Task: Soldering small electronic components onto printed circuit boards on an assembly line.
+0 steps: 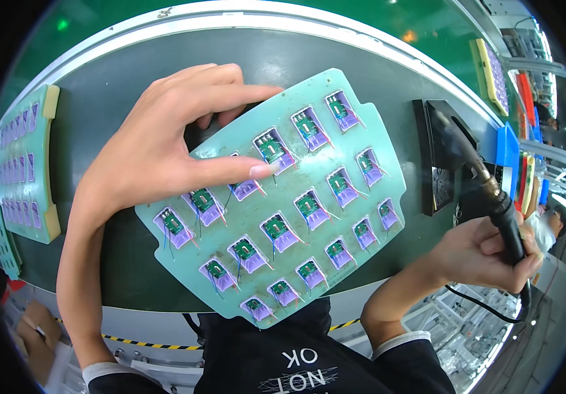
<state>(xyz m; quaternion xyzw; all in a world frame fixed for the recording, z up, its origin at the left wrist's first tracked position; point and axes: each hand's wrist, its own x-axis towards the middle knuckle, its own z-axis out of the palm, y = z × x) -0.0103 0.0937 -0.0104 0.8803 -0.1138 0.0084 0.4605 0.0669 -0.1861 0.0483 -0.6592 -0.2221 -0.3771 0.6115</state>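
My left hand (155, 134) grips a light green tray (380, 128) at its far left edge. The thumb lies across its face beside a purple housing (274, 151), and the index finger stretches along the edge. Rows of these purple housings sit in the tray's slots, each with a small green circuit board and thin red and dark wires. At the right, my right hand (473, 253) is closed around the black handle of a soldering iron (507, 230). The iron points up and left, its front part blurred, over a black soldering iron stand (433, 157).
Another green tray (27, 164) of purple housings stands at the left on a yellowish base. More of these housings fill a yellow-edged tray (491, 77) at the far right, near blue bins (507, 148). A pale rail (230, 20) borders the dark table's far side.
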